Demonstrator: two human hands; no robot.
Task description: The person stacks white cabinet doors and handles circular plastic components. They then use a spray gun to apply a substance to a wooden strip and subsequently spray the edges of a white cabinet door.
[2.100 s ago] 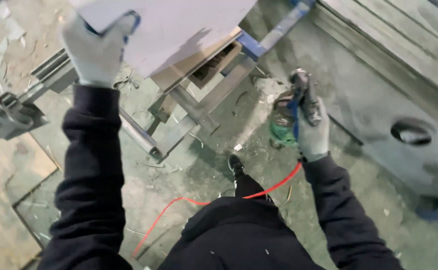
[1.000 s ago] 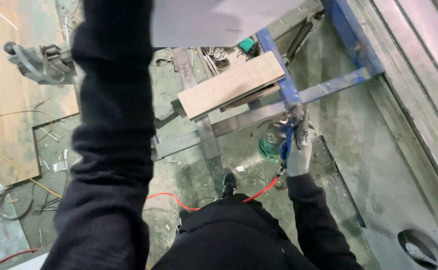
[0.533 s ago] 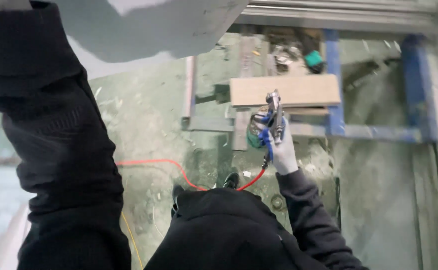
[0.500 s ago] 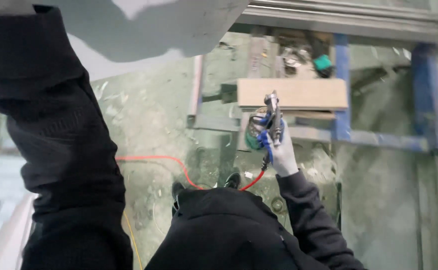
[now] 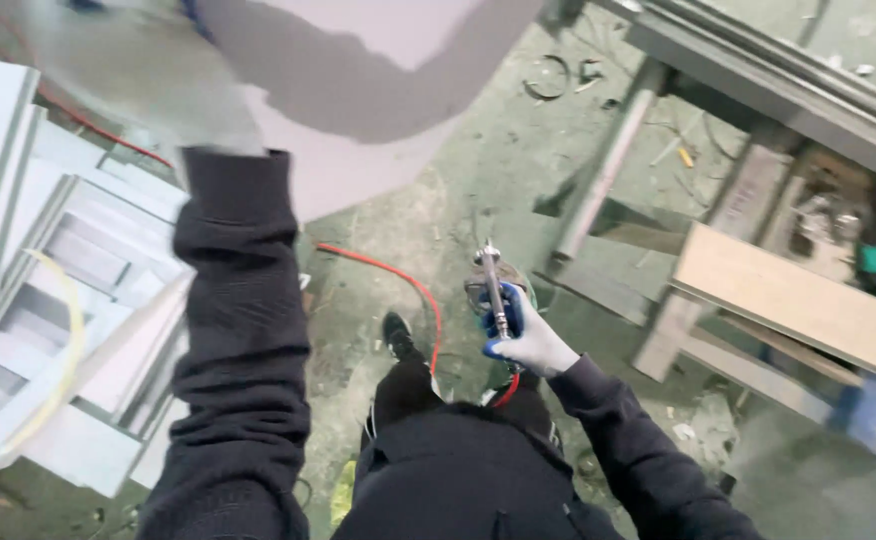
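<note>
The right hand, in a white and blue glove, is closed around a slim metal air tool held at waist height, its nozzle pointing away from the body over the concrete floor. The left hand is raised and badly blurred against a large pale board; it seems to grip the board's edge, but I cannot tell how firmly. A red hose trails across the floor just beside the black shoe, so a step could snag it and jerk the tool. The one-handed board looks likely to swing or slip toward the stacked grey panels at the left, or toward the wooden plank on the frame at right.
</note>
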